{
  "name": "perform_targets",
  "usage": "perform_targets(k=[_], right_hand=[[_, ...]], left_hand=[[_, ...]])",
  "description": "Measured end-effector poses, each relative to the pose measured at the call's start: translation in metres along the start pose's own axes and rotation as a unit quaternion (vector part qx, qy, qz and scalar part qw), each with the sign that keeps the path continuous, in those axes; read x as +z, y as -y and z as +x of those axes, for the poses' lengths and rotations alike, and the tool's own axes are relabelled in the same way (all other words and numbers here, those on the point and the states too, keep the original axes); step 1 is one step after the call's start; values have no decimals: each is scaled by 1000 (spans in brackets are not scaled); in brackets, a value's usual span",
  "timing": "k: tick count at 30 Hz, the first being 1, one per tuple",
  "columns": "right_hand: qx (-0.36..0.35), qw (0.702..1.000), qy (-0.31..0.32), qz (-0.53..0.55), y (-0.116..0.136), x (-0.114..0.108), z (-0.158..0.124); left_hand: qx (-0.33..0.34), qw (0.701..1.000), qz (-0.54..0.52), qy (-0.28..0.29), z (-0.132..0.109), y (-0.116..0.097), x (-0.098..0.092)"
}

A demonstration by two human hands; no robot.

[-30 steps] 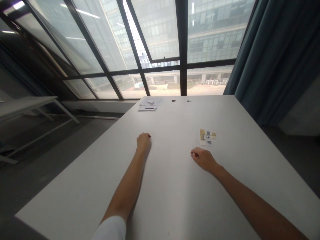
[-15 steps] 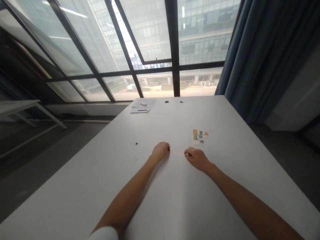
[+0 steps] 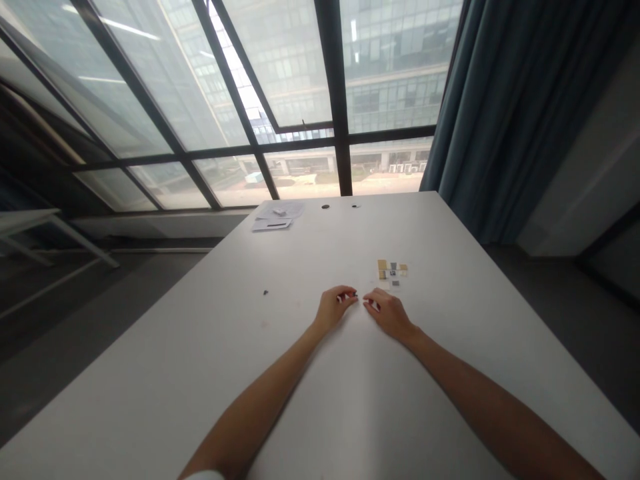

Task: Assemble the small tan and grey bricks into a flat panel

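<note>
We see the left hand (image 3: 332, 308) pinching a small dark piece (image 3: 355, 294) at the white table (image 3: 310, 257), just beside the right hand (image 3: 390, 313). Beyond the right hand we notice several flat little tiles (image 3: 383, 265). Farther away, near the window (image 3: 295, 60), lie some papers (image 3: 267, 225).

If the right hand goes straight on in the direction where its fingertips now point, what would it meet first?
Probably the left hand, or the small dark piece that it pinches. A narrow gap seems to separate these from the right hand, but depth is hard to judge.
</note>
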State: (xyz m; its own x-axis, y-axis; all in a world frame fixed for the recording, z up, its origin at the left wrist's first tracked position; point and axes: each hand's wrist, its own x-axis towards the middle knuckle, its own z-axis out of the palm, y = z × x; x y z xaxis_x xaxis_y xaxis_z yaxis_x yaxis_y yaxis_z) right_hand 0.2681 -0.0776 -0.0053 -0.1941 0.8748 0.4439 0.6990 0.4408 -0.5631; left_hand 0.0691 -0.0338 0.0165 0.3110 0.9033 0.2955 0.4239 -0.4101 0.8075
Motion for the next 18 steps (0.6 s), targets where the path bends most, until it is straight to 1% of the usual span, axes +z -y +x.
perform_targets(k=[2, 5, 7, 11, 18], right_hand=[[-10, 999, -32, 23, -1, 0, 0], [-29, 997, -50, 49, -1, 1, 0], [-46, 996, -45, 59, -1, 1, 0], [-72, 994, -31, 70, -2, 2, -1], [-80, 994, -24, 72, -1, 0, 0]], left_hand=[[22, 1000, -6, -17, -4, -2, 4], [66, 998, -3, -19, -10, -2, 7], [81, 997, 3, -20, -12, -1, 8], [85, 996, 12, -26, -15, 4, 9], [94, 995, -1, -16, -17, 7, 12]])
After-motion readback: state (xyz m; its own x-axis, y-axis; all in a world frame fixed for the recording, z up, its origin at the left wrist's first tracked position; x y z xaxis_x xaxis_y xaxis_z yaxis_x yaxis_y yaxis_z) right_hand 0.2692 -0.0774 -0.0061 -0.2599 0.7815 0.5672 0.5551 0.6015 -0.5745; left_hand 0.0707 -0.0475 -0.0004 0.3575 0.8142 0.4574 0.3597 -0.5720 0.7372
